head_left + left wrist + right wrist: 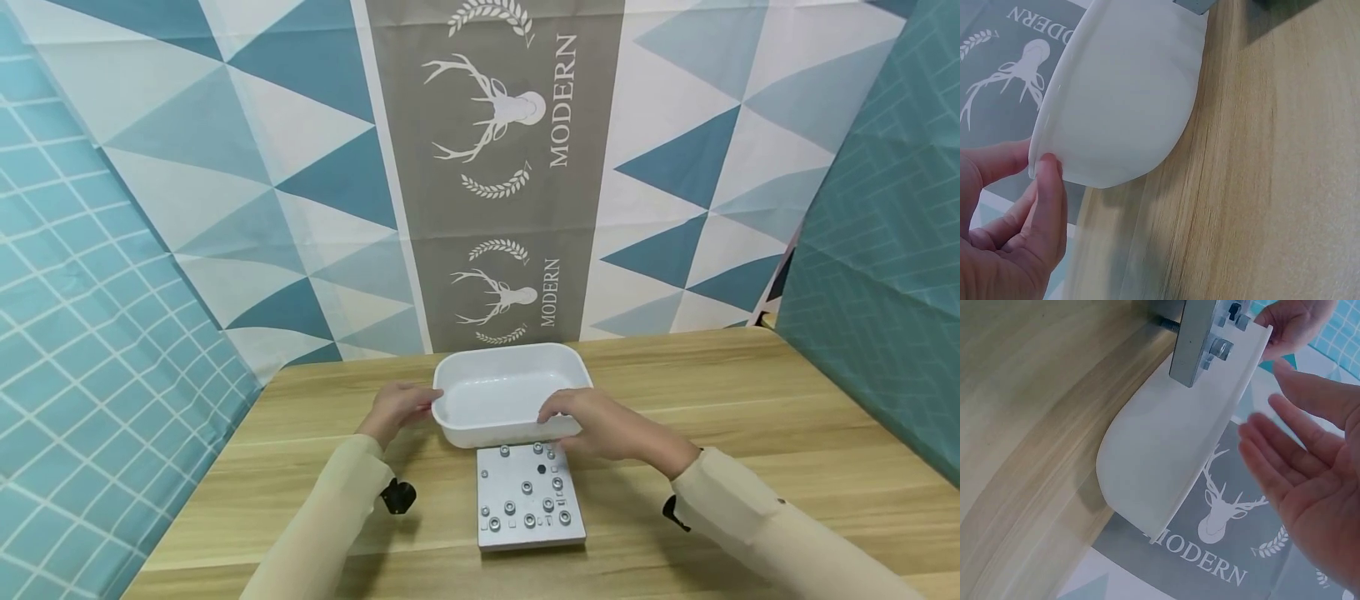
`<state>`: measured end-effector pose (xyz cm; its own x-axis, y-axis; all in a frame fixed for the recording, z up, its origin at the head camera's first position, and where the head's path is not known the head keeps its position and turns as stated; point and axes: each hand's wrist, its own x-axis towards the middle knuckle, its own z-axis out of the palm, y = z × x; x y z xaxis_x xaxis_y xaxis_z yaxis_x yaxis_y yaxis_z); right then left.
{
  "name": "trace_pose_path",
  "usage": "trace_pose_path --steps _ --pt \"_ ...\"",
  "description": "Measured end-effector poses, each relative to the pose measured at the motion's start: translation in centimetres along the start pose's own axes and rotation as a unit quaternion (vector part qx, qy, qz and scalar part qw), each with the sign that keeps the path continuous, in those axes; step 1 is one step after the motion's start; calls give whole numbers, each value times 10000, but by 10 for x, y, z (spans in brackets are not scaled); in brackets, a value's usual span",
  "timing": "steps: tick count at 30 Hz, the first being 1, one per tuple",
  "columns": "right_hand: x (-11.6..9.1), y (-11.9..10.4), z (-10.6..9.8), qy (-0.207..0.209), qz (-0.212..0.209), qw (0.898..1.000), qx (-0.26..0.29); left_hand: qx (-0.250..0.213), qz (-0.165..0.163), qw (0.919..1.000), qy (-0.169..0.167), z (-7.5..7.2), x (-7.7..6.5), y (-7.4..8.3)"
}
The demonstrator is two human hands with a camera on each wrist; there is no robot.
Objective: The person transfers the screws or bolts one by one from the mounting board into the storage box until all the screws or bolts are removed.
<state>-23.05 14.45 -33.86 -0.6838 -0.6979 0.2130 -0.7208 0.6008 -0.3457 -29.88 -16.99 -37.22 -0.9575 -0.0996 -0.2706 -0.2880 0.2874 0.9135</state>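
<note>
A white plastic basin (pixel 495 436), rectangular with rounded corners, sits near the back of the wooden table with nothing visible inside. At its left end my left hand (pixel 397 406) pinches the rim between thumb and fingers; the left wrist view shows this hand (pixel 1016 231) on the rim of the basin (pixel 1122 94). My right hand (pixel 600 423) is by the basin's front right corner. In the right wrist view, that hand (pixel 1316 456) has loosely extended fingers, apart from the basin (pixel 1147 444). Directly in front of the basin is a metal plate (pixel 517 529) bearing several hex-socket bolts.
The wooden table (pixel 712 383) extends to both sides. Behind it hangs a patterned cloth (pixel 495 225) with deer heads and triangles. Blue tiled-pattern cloth (pixel 97 333) borders the left, and a teal cloth (pixel 885 250) borders the right.
</note>
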Motion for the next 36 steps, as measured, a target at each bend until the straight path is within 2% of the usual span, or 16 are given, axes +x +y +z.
trace_pose_path --steps 12,19,28,36 --pt "9 3 -1 -656 -598 9954 356 -188 -48 9997 156 3 5 1" --pt "17 -2 -1 -1037 -521 9928 307 -340 -143 9991 194 4 3 2" --pt "22 -1 -3 -1245 -387 9913 176 -544 -285 9981 101 4 6 1" --pt "24 -4 -2 -1570 -499 9862 -136 -731 -362 9967 46 4 7 0"
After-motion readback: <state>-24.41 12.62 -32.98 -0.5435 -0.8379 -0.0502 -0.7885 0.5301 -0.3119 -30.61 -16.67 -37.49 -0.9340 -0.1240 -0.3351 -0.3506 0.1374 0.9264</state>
